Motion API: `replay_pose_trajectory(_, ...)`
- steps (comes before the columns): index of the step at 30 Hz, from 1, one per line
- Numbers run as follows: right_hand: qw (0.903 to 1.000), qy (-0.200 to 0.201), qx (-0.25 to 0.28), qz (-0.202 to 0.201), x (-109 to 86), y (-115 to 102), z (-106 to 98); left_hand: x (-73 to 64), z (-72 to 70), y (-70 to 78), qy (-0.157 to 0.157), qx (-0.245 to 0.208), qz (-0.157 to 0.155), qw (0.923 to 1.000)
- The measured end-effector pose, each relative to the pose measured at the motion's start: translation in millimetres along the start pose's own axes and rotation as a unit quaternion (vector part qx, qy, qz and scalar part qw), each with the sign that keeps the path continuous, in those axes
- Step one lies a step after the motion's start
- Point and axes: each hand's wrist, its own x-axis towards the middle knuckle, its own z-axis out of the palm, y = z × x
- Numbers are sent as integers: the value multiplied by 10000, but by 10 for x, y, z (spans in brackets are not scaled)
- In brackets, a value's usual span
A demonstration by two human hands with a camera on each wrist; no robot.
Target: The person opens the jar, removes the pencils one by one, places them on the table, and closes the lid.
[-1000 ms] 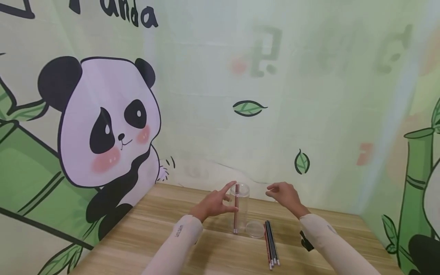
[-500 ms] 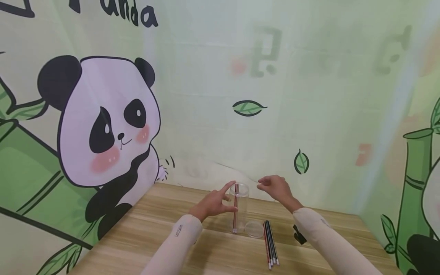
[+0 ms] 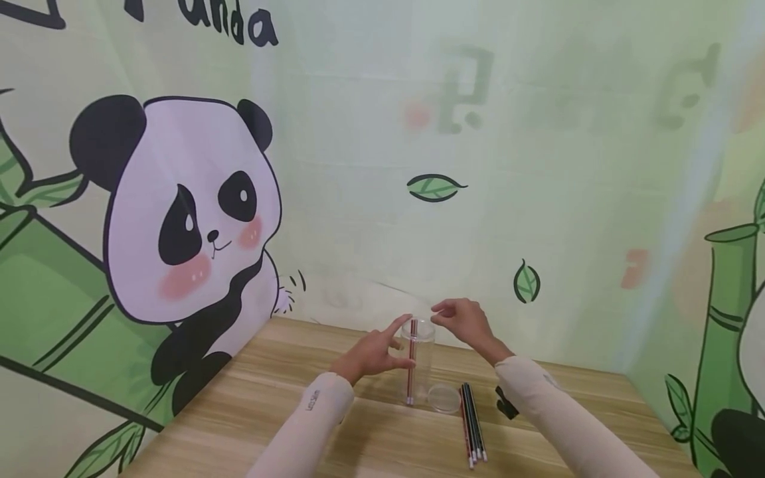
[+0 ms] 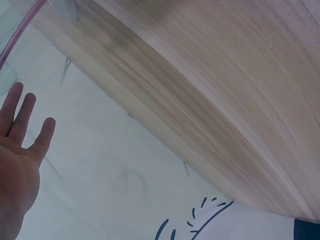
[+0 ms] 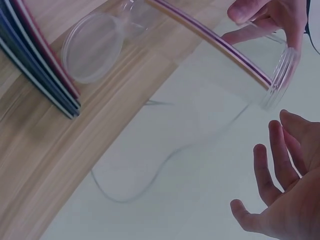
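A clear plastic jar [image 3: 424,364] stands upright on the table, its top open, with reddish striped pencils [image 3: 410,372] standing inside against its left wall. My left hand [image 3: 372,354] holds the jar from the left, thumb on its side and index finger up at the rim. In the left wrist view, three fingers of that hand [image 4: 22,150] extend beside the jar. Just right of the rim, my right hand [image 3: 469,322] hovers in the air. Its fingers [image 5: 277,160] are bent loosely in the right wrist view, holding nothing.
A round clear lid [image 3: 444,398] lies flat in front of the jar. Right of it, a bundle of dark and red pencils [image 3: 474,425] rests on the wooden table [image 3: 370,438]. Behind the table hangs a printed panda backdrop [image 3: 358,232].
My right hand has moved left through the air, from well right of the jar to right beside its rim. The left hand, jar, lid and pencils have stayed put.
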Motion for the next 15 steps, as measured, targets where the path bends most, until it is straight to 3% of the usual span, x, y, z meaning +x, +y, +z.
replay_pose_trajectory(15, 9995, -179, -232, -153, 46, -163, 246, -16, -14, -9, 5, 42, 53, 10000)
